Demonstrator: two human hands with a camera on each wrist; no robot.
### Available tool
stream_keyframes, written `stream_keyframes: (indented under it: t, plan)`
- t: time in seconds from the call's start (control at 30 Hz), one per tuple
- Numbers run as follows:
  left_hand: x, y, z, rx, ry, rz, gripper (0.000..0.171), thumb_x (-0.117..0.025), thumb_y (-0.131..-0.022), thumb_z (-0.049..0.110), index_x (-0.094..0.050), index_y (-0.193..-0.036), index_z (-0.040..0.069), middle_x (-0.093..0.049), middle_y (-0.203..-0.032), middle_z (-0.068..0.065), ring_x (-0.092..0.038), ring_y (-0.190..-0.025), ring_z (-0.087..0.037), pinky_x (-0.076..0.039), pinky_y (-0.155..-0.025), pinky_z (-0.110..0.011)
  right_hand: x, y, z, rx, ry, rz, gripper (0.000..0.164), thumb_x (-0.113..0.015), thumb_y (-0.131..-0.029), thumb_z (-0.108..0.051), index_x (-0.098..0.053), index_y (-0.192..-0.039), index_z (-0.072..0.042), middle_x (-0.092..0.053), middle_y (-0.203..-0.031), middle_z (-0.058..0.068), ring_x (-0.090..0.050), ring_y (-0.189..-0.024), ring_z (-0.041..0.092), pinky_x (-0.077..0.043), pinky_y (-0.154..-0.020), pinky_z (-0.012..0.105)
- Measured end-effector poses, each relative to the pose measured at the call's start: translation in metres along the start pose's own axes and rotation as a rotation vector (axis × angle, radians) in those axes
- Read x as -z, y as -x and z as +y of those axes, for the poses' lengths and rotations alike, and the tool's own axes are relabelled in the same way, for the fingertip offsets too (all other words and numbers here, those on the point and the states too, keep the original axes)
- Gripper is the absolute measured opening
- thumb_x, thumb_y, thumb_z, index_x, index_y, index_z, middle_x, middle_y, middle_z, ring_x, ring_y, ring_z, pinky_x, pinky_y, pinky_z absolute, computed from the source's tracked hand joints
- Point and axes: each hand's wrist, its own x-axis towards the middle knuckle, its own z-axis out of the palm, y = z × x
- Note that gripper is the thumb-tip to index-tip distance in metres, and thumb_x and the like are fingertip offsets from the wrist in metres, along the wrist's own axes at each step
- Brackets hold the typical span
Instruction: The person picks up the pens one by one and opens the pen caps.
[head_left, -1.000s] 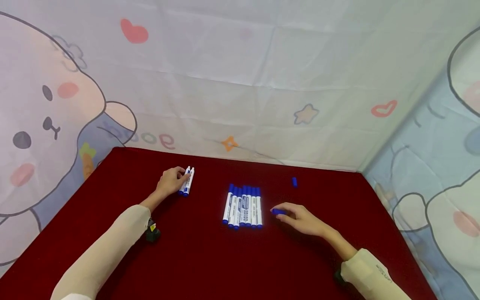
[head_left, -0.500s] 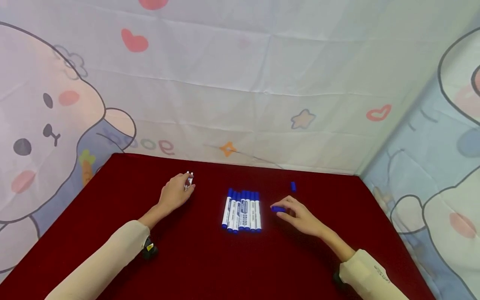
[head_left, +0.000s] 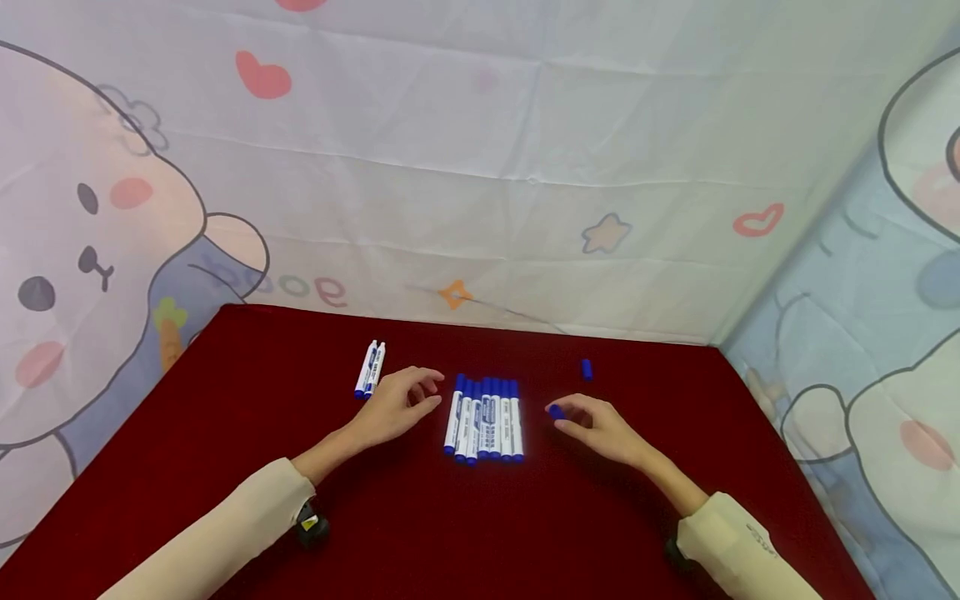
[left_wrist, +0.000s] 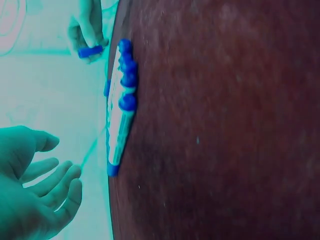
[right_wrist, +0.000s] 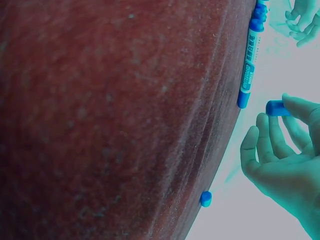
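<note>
Below, dark red tabletop (head_left: 420,525), behind it cartoon-printed sheet (head_left: 420,117), left fingers (left_wrist: 73,195) relaxed, right fingers (right_wrist: 265,142) pinching blue cap (right_wrist: 275,108)

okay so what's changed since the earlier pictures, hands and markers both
The left hand has let go of the two uncapped markers and moved right, toward the row of capped markers; it holds nothing now. The right hand still pinches a blue cap, which looks slightly turned. The row and the loose cap stayed put.
</note>
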Motion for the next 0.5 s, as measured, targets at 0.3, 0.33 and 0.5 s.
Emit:
stream_keyframes:
  t: [0.3, 0.33, 0.5]
  plan:
    - [-0.005, 0.007, 0.013, -0.001, 0.152, -0.184, 0.040, -0.064, -0.101, 0.013, -0.059, -0.138, -0.002, -0.070, -0.120, -0.023, -0.071, -0.100, -0.028, -0.058, -0.080, -0.031, 0.004, -0.001, 0.003, -0.081, -0.048, 0.038, 0.027, -0.073, -0.095, -0.014, -0.071, -0.120, -0.004, -0.075, -0.100, 0.006, -0.065, -0.088, 0.006, -0.055, -0.078, 0.022]
    - [-0.005, 0.008, 0.013, -0.002, 0.161, -0.190, 0.040, -0.063, -0.101, 0.013, -0.059, -0.138, -0.002, -0.070, -0.121, -0.023, -0.071, -0.101, -0.028, -0.059, -0.081, -0.032, 0.005, -0.001, 0.004, -0.094, -0.052, 0.045, 0.027, -0.074, -0.095, -0.014, -0.071, -0.120, -0.004, -0.075, -0.099, 0.005, -0.064, -0.087, 0.005, -0.055, -0.078, 0.022]
    - [-0.007, 0.010, 0.010, -0.002, 0.169, -0.193, 0.039, -0.062, -0.102, 0.015, -0.060, -0.138, -0.001, -0.071, -0.123, -0.020, -0.071, -0.102, -0.028, -0.058, -0.082, -0.031, 0.013, -0.002, 0.006, -0.170, -0.082, 0.084, 0.030, -0.075, -0.094, -0.017, -0.071, -0.121, -0.005, -0.073, -0.097, 0.007, -0.065, -0.088, 0.010, -0.055, -0.080, 0.022]
